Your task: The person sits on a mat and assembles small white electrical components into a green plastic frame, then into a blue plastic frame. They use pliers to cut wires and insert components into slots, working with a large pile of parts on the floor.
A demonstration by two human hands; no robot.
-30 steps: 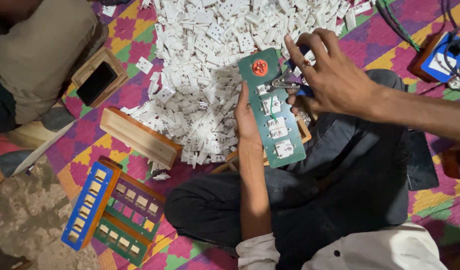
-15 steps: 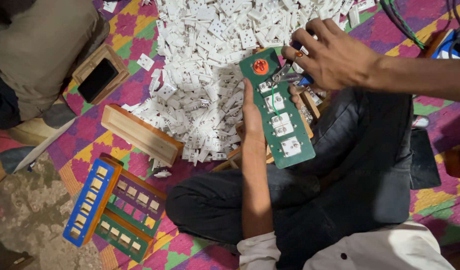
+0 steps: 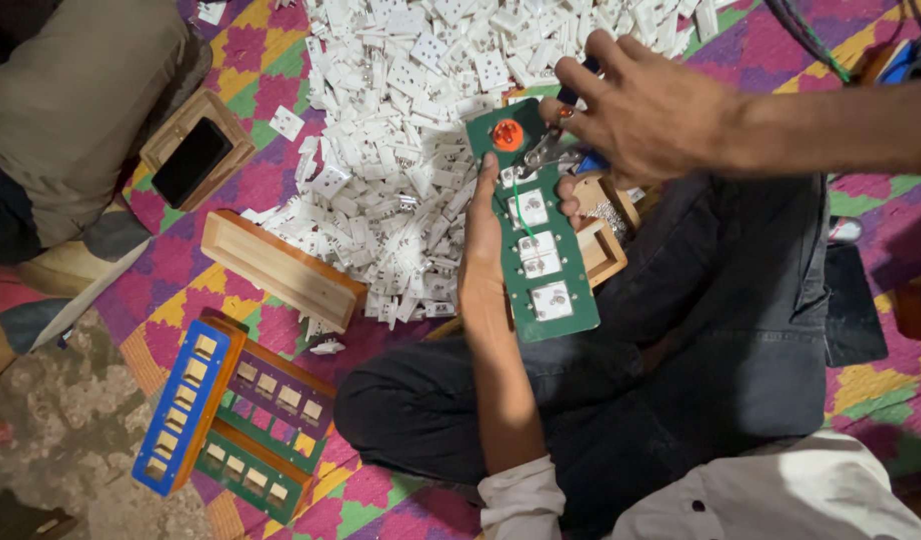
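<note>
My left hand grips a long green board from its left edge, tilted over my lap. The board carries several white sockets and an orange-red knob at its far end. My right hand reaches in from the right, its fingers closed around a small dark-handled tool. The tool's metal tip rests on the board just below the knob. A thin green wire runs down the board's face.
A big heap of white socket parts covers the patterned mat ahead. A wooden tray, a wooden box holding a phone, stacked blue and green frames and a small wooden box lie around. Another person sits upper left.
My right forearm now comes in more level from the right, with the hand still at the board's far end. The board has barely shifted in my left hand.
</note>
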